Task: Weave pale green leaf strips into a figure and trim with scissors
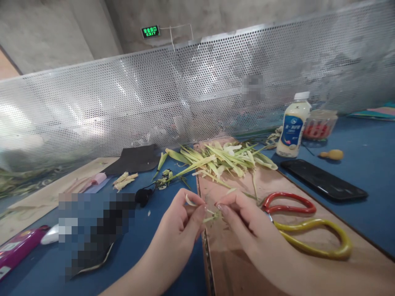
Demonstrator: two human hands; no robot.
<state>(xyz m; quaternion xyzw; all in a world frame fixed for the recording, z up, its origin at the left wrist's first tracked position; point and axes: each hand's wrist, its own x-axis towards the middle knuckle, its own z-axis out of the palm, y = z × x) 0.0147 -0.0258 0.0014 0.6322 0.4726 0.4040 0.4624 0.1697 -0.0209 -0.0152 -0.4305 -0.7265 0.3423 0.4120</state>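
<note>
Because the pale green scrap (217, 215) is looking so slight, presumably, the left hand (182, 222) and right hand (247, 220) are pinching it between their fingers; leafy strips (226, 159) are lying beyond those fingers, perhaps for easy reach.

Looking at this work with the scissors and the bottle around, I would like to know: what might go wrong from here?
1. The plant piece between the left grip and the right grip looks small and thin, so it may tear or slip.
2. The scissors lie close to the right grip, their blades out of sight; a careless sideways move might knock them.
3. The bottle stands upright near the phone; if bumped, it might topple onto it.
</note>
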